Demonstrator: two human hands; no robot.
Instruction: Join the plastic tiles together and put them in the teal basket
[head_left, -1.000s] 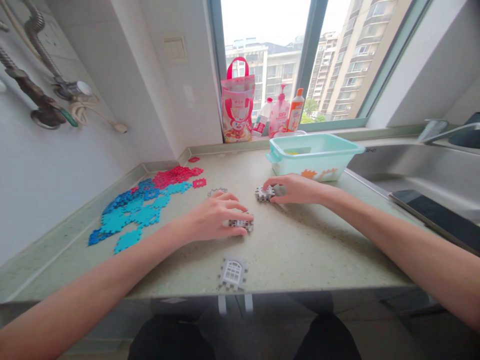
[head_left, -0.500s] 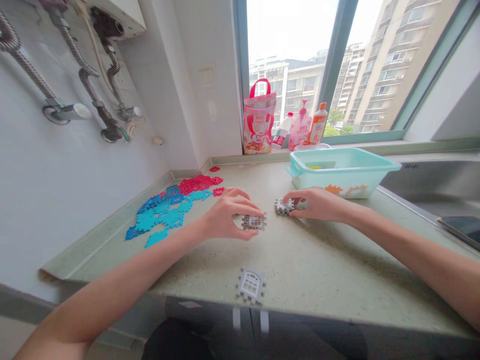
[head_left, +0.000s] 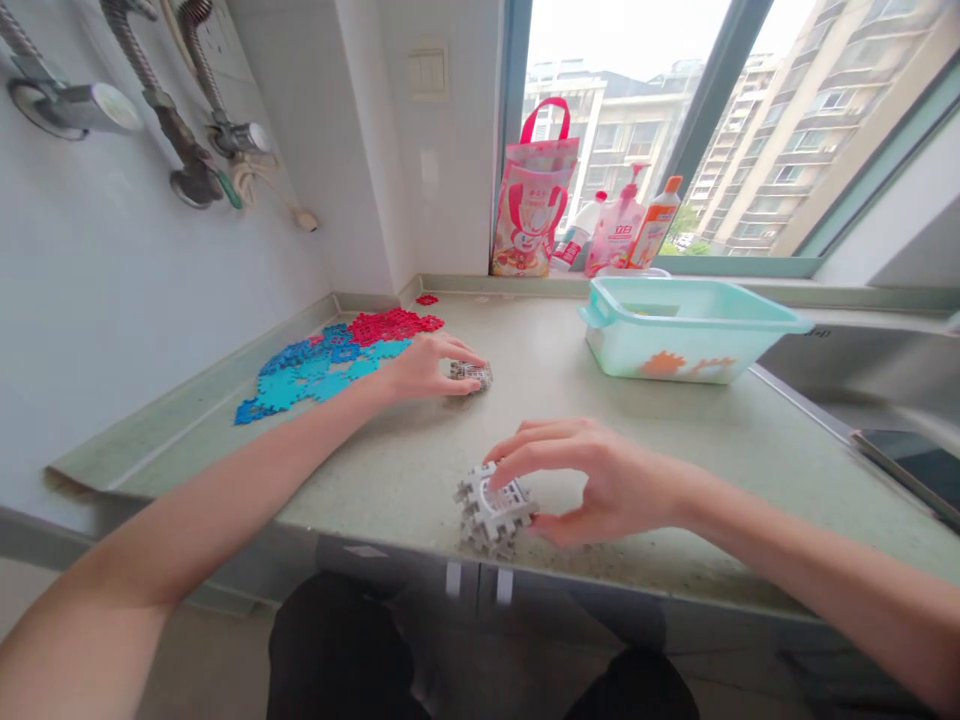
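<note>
My left hand [head_left: 431,368] is closed around a few grey window-shaped puzzle tiles [head_left: 471,376] with notched edges, close to the countertop beside the coloured tiles. Near the counter's front edge, my right hand [head_left: 585,478] grips a small stack of grey window tiles [head_left: 495,503] between thumb and fingers. Another grey notched edge shows beneath that stack; whether the two touch is unclear. Left of my left hand lie light-blue tiles [head_left: 311,375], dark-blue tiles [head_left: 259,408] and red tiles [head_left: 390,325], all flat.
A mint-green plastic tub [head_left: 697,300] stands at the back right, orange pieces showing through its wall. Past it is a metal sink [head_left: 862,370] with a dark flat object [head_left: 915,465] at its edge. On the windowsill are a pink bag [head_left: 532,215] and several bottles.
My right hand has brought its grey tiles from near the tub to the front edge, over the single tile there. My left hand has moved back and left with its tiles.
</note>
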